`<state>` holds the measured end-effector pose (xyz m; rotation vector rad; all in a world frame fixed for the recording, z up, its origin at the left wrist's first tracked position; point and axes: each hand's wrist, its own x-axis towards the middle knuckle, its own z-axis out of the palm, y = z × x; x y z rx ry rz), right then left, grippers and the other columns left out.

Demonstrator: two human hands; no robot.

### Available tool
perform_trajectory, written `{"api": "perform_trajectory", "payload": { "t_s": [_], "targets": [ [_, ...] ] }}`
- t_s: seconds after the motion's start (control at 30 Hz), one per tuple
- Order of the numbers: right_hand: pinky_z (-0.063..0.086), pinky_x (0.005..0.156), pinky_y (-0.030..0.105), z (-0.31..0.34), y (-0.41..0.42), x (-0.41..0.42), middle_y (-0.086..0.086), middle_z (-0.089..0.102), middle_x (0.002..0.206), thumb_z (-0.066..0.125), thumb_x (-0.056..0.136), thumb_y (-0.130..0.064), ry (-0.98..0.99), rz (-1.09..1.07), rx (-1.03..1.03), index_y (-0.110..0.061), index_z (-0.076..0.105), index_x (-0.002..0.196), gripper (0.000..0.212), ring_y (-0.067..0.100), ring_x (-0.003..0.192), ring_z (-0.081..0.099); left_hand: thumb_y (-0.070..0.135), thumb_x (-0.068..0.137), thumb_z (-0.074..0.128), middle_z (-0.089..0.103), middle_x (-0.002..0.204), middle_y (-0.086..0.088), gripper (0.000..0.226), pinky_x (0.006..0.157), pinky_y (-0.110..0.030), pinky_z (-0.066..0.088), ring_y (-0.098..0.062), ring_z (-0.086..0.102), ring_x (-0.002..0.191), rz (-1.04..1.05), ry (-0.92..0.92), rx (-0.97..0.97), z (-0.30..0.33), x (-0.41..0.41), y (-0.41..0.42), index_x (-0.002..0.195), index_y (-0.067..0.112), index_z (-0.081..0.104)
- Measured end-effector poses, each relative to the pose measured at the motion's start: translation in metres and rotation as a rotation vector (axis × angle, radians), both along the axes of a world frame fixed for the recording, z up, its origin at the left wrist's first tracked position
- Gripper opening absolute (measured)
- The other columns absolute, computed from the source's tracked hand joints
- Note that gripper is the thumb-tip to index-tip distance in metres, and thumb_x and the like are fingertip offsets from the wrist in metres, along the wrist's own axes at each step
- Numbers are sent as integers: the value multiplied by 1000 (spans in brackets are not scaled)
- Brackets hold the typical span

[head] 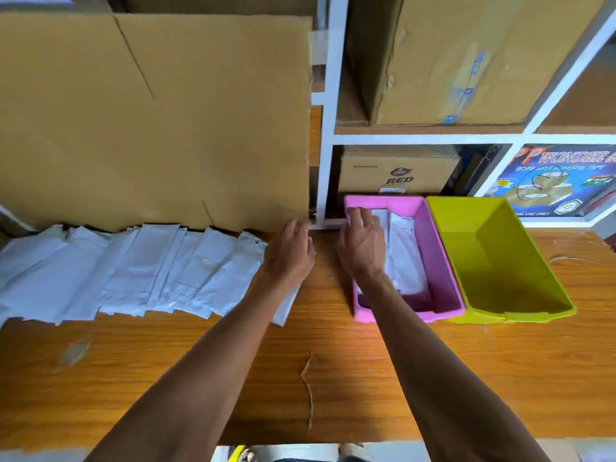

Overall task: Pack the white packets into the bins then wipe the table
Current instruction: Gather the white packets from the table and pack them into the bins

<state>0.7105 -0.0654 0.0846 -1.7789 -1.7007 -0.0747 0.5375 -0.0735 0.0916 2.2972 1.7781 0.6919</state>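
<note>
right hand [361, 243] is reaching into the pink bin [436, 261] near the counter's [166, 361] far edge, fingers curled on a white packet [405, 258] lying inside. left hand [290, 251] is resting relaxed, fingers loose, on the end of the packet row [133, 271] spreading along the far-left edge. green bin [493, 258] is touching the pink one.

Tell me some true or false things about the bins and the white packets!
1. The pink bin has white packets in it. True.
2. The green bin is full of packets. False: none show inside it.
3. The right hand reaches into the pink bin. True.
4. All packets are packed. False: a row of white packets lies on the table, left of the left hand.
5. The pink bin sits right of the green one. False: left.
</note>
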Motion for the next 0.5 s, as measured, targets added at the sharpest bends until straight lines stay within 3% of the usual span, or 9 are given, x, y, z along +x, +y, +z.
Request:
{"api": "perform_trajectory", "payload": {
  "t_s": [0.23, 0.37, 0.5],
  "targets": [
    [50, 77, 49, -28, -29, -110, 14, 61, 114, 63, 91, -21, -52, 42, -152, -12, 60, 117, 28, 41, 101, 57, 25, 105, 51, 50, 146, -7, 36, 92, -48, 52, -32, 48, 132, 46, 115, -170, -27, -104, -24, 140, 18, 55],
    [51, 97, 54, -55, -41, -150, 10, 47, 151, 53, 104, -39, -100, 109, -405, -18, 49, 144, 45, 35, 131, 48, 29, 108, 51, 39, 157, -4, 40, 100, -47, 48, -30, 45, 136, 76, 161, -305, -40, -148, -34, 147, 22, 51],
    [39, 115, 55, -78, -43, -167, 10, 23, 170, 45, 107, -52, -147, 182, -620, -27, 31, 161, 61, 36, 150, 32, 29, 107, 54, 27, 169, -6, 51, 114, -52, 41, -32, 31, 152, 75, 207, -425, -54, -170, -37, 157, 28, 42]
  ]
}}
